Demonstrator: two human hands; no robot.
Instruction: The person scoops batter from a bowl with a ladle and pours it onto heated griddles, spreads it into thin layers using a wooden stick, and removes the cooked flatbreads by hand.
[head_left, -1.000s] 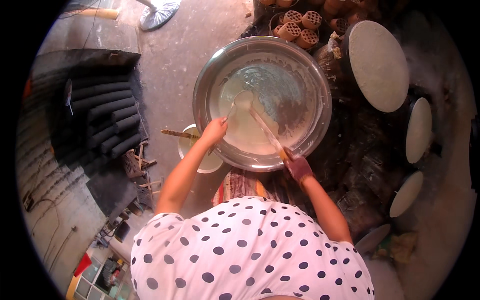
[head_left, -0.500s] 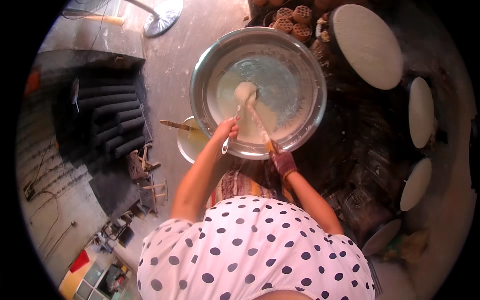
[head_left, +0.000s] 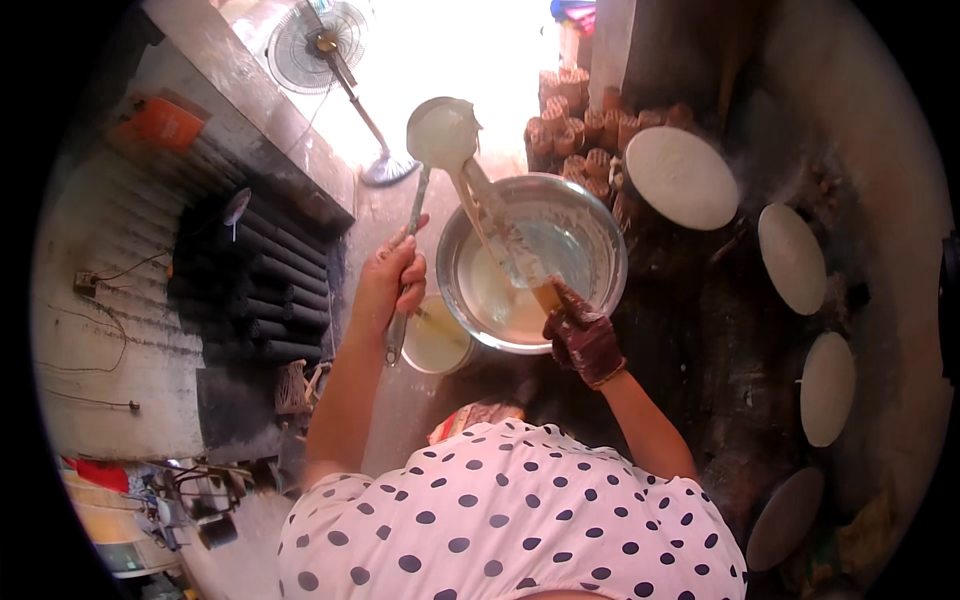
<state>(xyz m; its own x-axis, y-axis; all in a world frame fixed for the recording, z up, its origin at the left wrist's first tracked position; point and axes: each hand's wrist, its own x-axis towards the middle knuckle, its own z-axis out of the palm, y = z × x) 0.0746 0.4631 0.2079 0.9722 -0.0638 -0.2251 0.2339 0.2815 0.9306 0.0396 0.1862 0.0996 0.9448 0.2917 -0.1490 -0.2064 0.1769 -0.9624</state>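
Observation:
My bare left hand [head_left: 393,275] is closed round the handle of a ladle [head_left: 443,133], whose rounded bowl is raised and coated in pale batter. In a dark red glove, my right hand [head_left: 582,338] grips the yellowish end of a long flat wooden paddle [head_left: 490,222]. The paddle's far end reaches up against the ladle's bowl and is smeared white. Beneath them stands a wide metal basin [head_left: 618,262] with milky liquid batter [head_left: 490,290] inside. A smaller pale bowl [head_left: 437,368] sits at the basin's near left, partly behind my left hand, with a blurred yellowish brush or stick across it.
Several round white discs [head_left: 682,178] curve along the right side over a dark surface. Perforated reddish-brown cylinders [head_left: 580,130] are piled behind the basin. At far left are stacked black cylinders [head_left: 280,290] and a standing fan [head_left: 318,48].
The ladle and paddle have risen together out of the basin. Both hands have lifted, the left one moving further left. The view has tilted up, showing the whole fan.

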